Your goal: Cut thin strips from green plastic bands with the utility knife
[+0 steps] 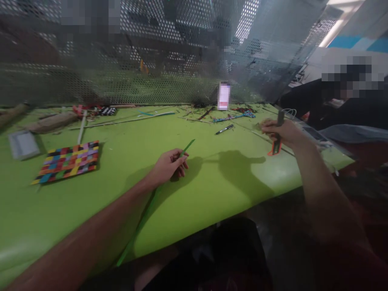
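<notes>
Near the middle of the green tabletop, my left hand (169, 165) is closed on a long thin green strip (148, 208). One end of the strip sticks up past the fingertips; the rest runs under the wrist down to the table's near edge. Off to the right, my right hand (283, 131) is raised above the table and wrapped round a box cutter (275, 148), dark with orange trim. Its lower end points down toward the tabletop, apart from the strip. Whether the blade is out cannot be made out.
A woven multicoloured fan (71, 161) lies at left beside a white box (23, 144). A pen (224, 129), a lit phone (223, 97), strips and scraps lie toward the perforated metal panel (169, 87). Another person (357, 117) is at right.
</notes>
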{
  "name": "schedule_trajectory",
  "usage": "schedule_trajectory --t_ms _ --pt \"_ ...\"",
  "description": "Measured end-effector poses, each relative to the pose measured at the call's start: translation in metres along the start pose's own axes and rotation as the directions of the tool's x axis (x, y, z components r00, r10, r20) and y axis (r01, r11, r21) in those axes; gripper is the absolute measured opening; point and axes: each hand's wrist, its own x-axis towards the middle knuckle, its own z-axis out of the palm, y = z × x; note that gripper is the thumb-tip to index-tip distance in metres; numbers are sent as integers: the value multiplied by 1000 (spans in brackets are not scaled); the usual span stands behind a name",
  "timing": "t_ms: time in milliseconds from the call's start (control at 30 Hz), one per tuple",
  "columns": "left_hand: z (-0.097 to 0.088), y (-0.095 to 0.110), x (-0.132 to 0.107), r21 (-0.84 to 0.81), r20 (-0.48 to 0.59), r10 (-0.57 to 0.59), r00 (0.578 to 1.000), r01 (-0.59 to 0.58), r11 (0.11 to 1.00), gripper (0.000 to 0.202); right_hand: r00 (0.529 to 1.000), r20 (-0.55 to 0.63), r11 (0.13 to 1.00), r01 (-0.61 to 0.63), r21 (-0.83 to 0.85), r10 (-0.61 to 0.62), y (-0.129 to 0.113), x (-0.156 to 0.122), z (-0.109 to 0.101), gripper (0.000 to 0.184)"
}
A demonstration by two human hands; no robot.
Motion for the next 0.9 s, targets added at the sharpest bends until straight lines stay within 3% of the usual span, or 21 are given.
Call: schedule_trajectory --t_ms 100,200,300,367,433,567,667,900 --pt "2 -1 0 90 -115 81 990 -70 993 42 965 252 966 -128 227 68 -38 -24 37 24" --pt "0 0 2 289 -252 229 940 -153 945 60 923 385 966 -84 246 -18 -88 -35 79 28" --pt "-4 6 2 415 -270 333 903 -203 887 48 884 450 963 -3 270 -124 -133 -33 115 28" --pt "-6 12 2 290 -176 301 937 -243 926 39 866 461 955 63 289 -196 -155 -29 134 27" --pt "-7 15 4 70 -112 251 962 -244 967 42 843 472 942 114 314 -259 -171 -25 149 27" --pt "-9 14 7 -145 -163 178 971 -202 969 37 808 477 916 183 357 -347 -180 -20 169 25" --pt "-15 10 9 -188 -238 169 956 -216 958 35 824 435 905 200 375 -362 -173 -17 174 23" --pt "-28 0 15 -90 -259 231 938 -262 961 30 879 345 918 213 333 -329 -153 -11 164 15"
